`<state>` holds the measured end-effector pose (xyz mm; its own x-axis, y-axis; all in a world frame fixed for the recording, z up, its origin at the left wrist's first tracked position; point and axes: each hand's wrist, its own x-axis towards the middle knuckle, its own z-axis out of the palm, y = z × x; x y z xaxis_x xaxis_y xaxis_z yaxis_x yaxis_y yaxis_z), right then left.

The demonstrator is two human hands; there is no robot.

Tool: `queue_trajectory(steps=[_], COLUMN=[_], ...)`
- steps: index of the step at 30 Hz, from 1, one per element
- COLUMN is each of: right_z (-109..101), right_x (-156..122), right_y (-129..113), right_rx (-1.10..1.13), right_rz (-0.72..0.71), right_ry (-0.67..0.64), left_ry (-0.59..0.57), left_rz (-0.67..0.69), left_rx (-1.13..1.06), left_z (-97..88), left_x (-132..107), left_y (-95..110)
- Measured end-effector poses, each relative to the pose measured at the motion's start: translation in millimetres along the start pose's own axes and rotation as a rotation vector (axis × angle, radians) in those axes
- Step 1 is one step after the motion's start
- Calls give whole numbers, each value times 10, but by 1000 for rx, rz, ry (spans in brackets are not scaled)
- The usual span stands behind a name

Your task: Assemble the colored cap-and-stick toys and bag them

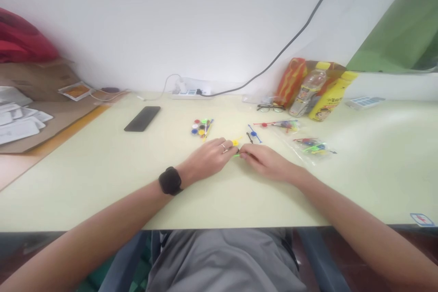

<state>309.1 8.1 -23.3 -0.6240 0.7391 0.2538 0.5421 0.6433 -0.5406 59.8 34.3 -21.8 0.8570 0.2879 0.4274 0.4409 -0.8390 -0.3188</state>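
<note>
My left hand [212,157], with a ring and a black watch, meets my right hand [263,160] at their fingertips over the table. Both are closed in a pinch on a small green plastic spinner arrow [237,155], mostly covered by the fingers; a dark bit shows beside it. A yellow plastic spinner arrow [235,143] lies just beyond my left fingertips. Past my right hand are a blue spinner arrow [253,133] and a black arrow [251,140]. A cluster of coloured discs and arrows [201,127] lies beyond my left hand.
Clear bags of coloured spinner pieces [316,147] lie on the right, near glasses [270,108], a clear bottle [308,91] and a yellow bottle [331,98]. A black phone [142,118] is on the left. A power strip [187,95] sits against the wall.
</note>
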Motion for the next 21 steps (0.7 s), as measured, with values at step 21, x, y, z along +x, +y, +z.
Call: queue_trajectory(steps=[21], right_z=[2], right_x=[41], right_y=[77], right_rx=[61], right_rz=[-14], right_ry=[134], left_ry=[138], left_rz=[2], left_rx=[-52], left_z=[68], left_x=[25], left_y=[93])
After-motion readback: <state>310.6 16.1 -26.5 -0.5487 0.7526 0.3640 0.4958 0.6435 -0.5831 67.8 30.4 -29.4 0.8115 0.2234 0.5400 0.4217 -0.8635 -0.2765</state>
